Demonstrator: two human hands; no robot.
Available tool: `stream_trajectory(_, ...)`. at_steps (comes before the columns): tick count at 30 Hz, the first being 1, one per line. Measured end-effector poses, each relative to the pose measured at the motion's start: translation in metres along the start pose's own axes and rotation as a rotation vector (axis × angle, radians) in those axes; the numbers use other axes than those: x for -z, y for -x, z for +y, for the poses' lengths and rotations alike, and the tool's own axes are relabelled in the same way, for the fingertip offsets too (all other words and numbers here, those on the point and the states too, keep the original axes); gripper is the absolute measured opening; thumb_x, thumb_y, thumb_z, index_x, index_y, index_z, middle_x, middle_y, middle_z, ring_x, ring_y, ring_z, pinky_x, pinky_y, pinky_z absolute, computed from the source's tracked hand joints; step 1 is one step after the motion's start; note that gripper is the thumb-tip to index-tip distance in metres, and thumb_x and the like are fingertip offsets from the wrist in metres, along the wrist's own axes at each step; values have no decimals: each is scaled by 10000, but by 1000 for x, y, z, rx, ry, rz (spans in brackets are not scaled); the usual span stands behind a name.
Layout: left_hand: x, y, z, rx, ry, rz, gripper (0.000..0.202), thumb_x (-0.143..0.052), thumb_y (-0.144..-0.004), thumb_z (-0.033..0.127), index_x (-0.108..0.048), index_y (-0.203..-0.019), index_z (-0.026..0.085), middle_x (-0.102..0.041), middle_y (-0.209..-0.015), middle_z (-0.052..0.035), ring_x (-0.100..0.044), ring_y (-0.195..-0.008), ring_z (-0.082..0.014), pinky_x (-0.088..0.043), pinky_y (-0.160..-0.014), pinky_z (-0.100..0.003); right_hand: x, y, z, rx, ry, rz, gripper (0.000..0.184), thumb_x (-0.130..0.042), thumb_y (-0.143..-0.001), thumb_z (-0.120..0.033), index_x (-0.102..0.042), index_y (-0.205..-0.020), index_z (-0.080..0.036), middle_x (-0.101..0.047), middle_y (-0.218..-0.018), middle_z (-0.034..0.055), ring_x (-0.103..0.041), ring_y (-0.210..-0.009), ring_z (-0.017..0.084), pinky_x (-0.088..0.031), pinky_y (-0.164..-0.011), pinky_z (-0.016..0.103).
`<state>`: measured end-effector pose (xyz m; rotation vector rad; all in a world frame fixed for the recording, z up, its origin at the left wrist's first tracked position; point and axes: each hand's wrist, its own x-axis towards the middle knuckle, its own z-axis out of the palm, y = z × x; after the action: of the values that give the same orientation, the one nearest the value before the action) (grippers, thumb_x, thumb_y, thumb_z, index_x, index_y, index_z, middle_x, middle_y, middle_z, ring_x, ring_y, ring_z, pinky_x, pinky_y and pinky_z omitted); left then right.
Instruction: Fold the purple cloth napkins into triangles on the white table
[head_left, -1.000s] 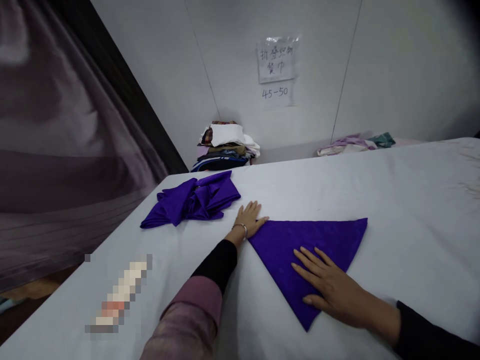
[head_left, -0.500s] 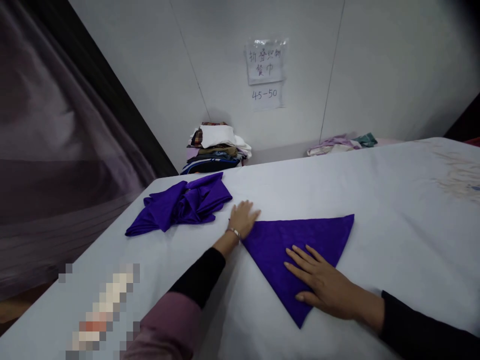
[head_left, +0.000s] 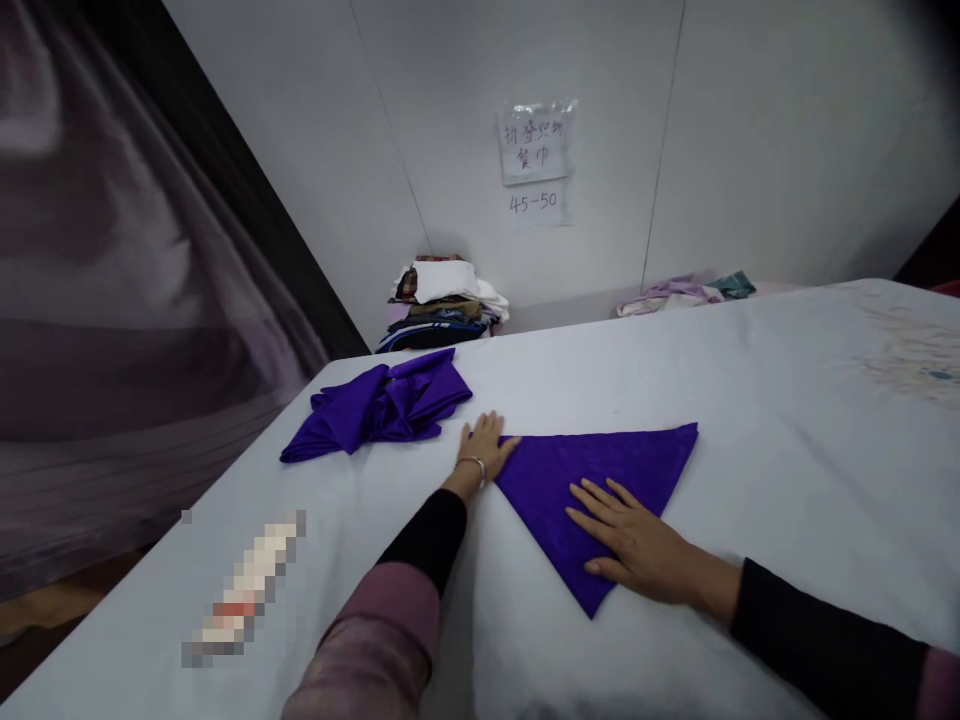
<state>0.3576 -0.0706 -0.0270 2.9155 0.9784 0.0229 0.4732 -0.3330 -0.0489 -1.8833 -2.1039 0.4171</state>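
A purple cloth folded into a triangle (head_left: pixel 600 470) lies flat on the white table (head_left: pixel 750 370). My left hand (head_left: pixel 486 448) rests open at the triangle's left corner, fingers flat, a bracelet on the wrist. Spread flat on the cloth near its lower point is my right hand (head_left: pixel 637 540), fingers stretched out. A second purple cloth, bunched and loosely folded (head_left: pixel 382 405), sits to the left, beyond my left hand.
A stack of folded fabrics (head_left: pixel 442 300) stands behind the table by the wall, with more cloth (head_left: pixel 682 292) to the right. A paper note (head_left: pixel 534 150) hangs on the wall. A dark curtain (head_left: pixel 112 300) fills the left side. A blurred oblong item (head_left: pixel 244 590) lies near the table's left edge.
Both hands stay pressed on the triangle; the right hand has slid slightly toward the lower point. The view shifted a little.
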Motion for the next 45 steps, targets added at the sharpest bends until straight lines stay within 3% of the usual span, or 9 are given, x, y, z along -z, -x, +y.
stream_trajectory(5,18,-13,-16,226,-47,131,582,-246,-917,460,-354,-1330,64,-315,-1421,-219,-238,-1317,-364,-178,-1044,-564,6,0,-4,-5,-39,3,654,-367,-884,-574,-213,-1428,-247,-135,-1501,85,-83,-1367,273,-38,-1085,506)
stream_trajectory(10,-3,51,46,-107,4,87,573,-345,-881,526,-337,-1365,220,-302,-1461,-39,-215,-1350,-211,-165,-1113,-374,11,0,-6,5,-44,26,670,-357,-879,-585,-234,-1426,-217,-159,-1493,114,-82,-1367,276,-33,-1081,515)
stream_trajectory(13,-21,102,78,-452,101,28,729,-338,-851,594,-158,-1434,195,-185,-1497,-62,-150,-1367,-239,-128,-1117,-460,10,-2,-5,13,-56,43,684,-365,-882,-571,-212,-1432,-194,-189,-1486,126,-79,-1367,272,-24,-1083,515)
stream_trajectory(16,-31,128,90,-461,98,-31,822,-335,-813,655,-103,-1443,180,-144,-1498,-77,-117,-1371,-269,-127,-1106,-502,10,-3,-4,16,-77,34,723,-379,-873,-579,-179,-1440,-178,-188,-1486,134,-68,-1369,269,-23,-1087,508)
stream_trajectory(21,-36,126,89,-389,78,-76,813,-339,-808,650,-132,-1439,180,-156,-1491,-74,-114,-1368,-274,-131,-1106,-509,14,-2,1,0,-85,19,720,-342,-891,-568,-135,-1446,-160,-134,-1496,134,-47,-1373,227,-20,-1101,452)
stream_trajectory(33,-26,128,94,-383,49,-108,762,-309,-816,656,-233,-1416,193,-145,-1488,-72,-100,-1368,-283,-156,-1094,-521,71,13,134,-423,167,51,618,-322,-907,-548,-270,-1416,-201,-166,-1496,86,-93,-1369,235,-44,-1091,444)
stream_trajectory(37,-23,129,96,-373,50,-135,785,-281,-809,675,-222,-1420,185,-132,-1493,-75,-81,-1370,-280,-129,-1099,-519,94,23,160,-619,194,132,552,-283,-941,-457,-305,-1401,-154,-201,-1474,174,-145,-1348,327,-118,-1039,563)
stream_trajectory(41,-23,129,96,-378,67,-124,795,-261,-805,692,-204,-1424,197,-125,-1498,-71,-70,-1371,-279,-119,-1103,-514,103,16,137,-638,220,208,559,-175,-960,-436,-317,-1389,-107,-199,-1458,231,-114,-1334,385,-82,-998,612)
stream_trajectory(45,-25,131,95,-373,89,-111,807,-267,-801,701,-206,-1424,192,-119,-1502,-80,-60,-1372,-284,-111,-1102,-519,70,-9,64,-342,200,172,696,-148,-919,-568,-200,-1427,-96,-168,-1485,169,-76,-1359,281,-24,-1060,452)
